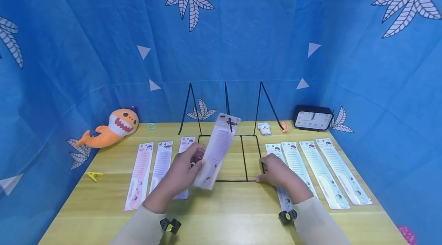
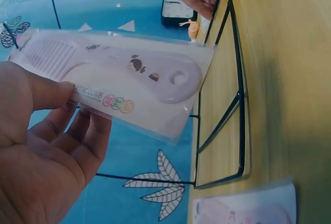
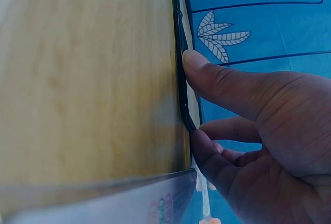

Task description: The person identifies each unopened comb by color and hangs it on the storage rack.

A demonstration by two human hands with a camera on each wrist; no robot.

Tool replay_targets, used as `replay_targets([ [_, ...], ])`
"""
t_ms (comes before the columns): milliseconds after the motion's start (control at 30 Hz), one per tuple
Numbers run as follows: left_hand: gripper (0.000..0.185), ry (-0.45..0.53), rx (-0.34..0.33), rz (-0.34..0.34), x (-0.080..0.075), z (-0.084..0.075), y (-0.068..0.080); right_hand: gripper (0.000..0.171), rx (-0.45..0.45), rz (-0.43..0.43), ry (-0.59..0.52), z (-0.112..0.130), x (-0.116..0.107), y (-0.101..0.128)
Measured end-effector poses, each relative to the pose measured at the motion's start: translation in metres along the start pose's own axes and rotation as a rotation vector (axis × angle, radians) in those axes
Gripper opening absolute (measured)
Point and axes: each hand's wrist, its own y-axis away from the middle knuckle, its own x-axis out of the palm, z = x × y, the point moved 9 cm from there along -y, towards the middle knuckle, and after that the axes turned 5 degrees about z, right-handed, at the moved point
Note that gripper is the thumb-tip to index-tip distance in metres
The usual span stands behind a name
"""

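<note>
left hand [image 1: 184, 168] at lower centre of the head view, thumb and fingers pinching a packaged comb [image 1: 217, 151] near its lower end. pack is a clear sleeve over a pale lilac comb, small cartoon print and three coloured dots by the handle, "plastic comb" lettering legible in the left wrist view [image 2: 119, 84]. handle has a round hole. long axis runs lower left to upper right in the head view, tilted, top end with the dark hang tab pointing up toward the back curtain, handle end down by the hand. it is held off the table, above the front left part of the black wire rack [image 1: 241, 156].

right hand [image 1: 276, 172] just right of centre, thumb and curled fingers gripping the rack's front right corner wire; right wrist view shows thumb [image 3: 217, 79] on top of the wire [image 3: 181, 79] and a finger under it.

flat on the wooden table [image 1: 224, 214]: three packaged combs at left [image 1: 139, 176], four at right [image 1: 331, 172], all long axis near to far.

further back: yellow clip [image 1: 94, 176] at left edge, orange shark plush [image 1: 110, 128], green ring [image 1: 151, 126], small white toy [image 1: 264, 128], black clock [image 1: 312, 118] at upper right, blue leaf-print curtain [image 1: 241, 26] behind.
</note>
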Motion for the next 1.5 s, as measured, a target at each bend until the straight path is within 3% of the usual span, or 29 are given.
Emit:
replay_targets([
  [300, 0.028, 0.054, -0.019, -0.061, 0.007, 0.006, -0.044, 0.079, 0.022, 0.012, 0.0, -0.002, 0.002, 0.0],
  [533, 0.029, 0.209, -0.098, -0.022, 0.017, 0.015, -0.078, 0.078, 0.01, 0.002, 0.006, -0.001, 0.002, 0.0],
  [733, 0.03, 0.3, -0.109, -0.022, 0.021, 0.016, -0.1, 0.079, 0.009, -0.009, 0.009, -0.002, 0.001, 0.002],
  [1067, 0.024, 0.258, -0.121, -0.058, 0.024, 0.016, -0.126, 0.078, 0.01, -0.008, 0.01, -0.002, 0.0, -0.001],
  [1500, 0.015, 0.269, -0.139, -0.054, 0.029, 0.027, -0.145, 0.079, 0.012, -0.009, 0.0, 0.001, -0.001, 0.001],
])
